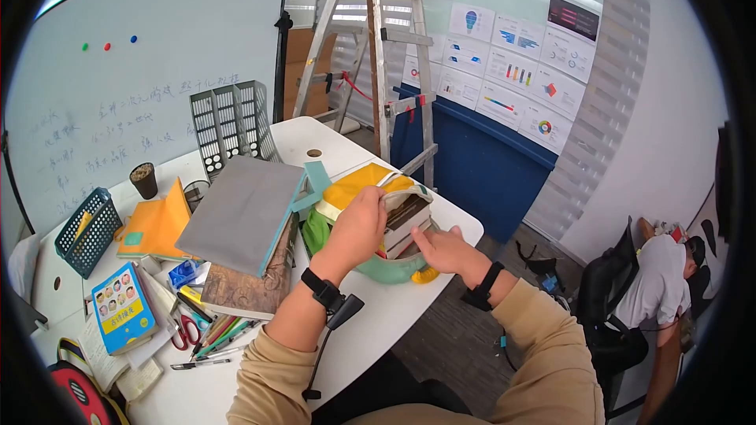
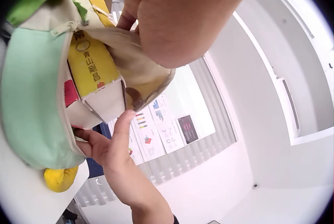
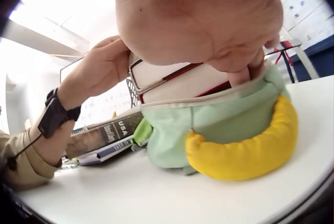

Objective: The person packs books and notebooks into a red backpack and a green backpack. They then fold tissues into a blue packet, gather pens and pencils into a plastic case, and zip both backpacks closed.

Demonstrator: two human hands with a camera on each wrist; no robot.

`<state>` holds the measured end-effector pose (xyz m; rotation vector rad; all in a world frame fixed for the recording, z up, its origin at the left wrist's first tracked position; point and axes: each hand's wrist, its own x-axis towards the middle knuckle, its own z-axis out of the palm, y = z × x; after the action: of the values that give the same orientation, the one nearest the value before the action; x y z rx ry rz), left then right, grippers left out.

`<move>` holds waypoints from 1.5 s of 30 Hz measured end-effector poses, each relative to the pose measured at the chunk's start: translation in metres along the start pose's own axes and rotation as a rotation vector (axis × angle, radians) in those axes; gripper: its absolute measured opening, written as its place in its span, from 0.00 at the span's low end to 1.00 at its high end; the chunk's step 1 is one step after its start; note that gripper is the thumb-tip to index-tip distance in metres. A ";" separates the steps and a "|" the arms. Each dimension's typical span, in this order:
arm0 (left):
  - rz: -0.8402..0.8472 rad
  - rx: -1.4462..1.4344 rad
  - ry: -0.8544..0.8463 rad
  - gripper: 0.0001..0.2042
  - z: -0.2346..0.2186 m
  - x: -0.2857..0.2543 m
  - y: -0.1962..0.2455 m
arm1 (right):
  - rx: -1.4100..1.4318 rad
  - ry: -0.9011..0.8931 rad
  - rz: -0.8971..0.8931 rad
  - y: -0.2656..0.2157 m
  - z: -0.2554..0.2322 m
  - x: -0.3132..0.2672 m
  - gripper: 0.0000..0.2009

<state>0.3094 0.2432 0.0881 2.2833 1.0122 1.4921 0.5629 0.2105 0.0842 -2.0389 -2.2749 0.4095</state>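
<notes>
Left grip (image 1: 359,224) on bag (image 3: 229,128), probably books (image 1: 402,234) inside

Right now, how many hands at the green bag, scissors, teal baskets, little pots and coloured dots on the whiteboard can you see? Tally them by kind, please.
Hands at the green bag: 2, the left hand and the right hand
Scissors: 1
Teal basket: 1
Little pot: 1
Dots on the whiteboard: 3, a green dot, a red dot and a blue dot
Total: 8
</notes>
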 end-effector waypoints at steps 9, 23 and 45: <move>-0.076 -0.041 0.047 0.09 0.000 0.000 0.000 | -0.234 0.474 -0.464 0.036 0.010 -0.012 0.22; -0.041 -0.049 -0.006 0.08 -0.001 -0.001 0.007 | -0.058 0.707 -0.403 -0.036 0.028 -0.026 0.54; -0.137 0.220 -0.333 0.12 -0.044 -0.033 0.023 | 0.078 0.586 -0.791 -0.087 0.015 -0.039 0.29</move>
<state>0.2725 0.1972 0.0966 2.4415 1.2486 0.9461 0.4800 0.1619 0.0954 -0.8945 -2.3450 -0.1390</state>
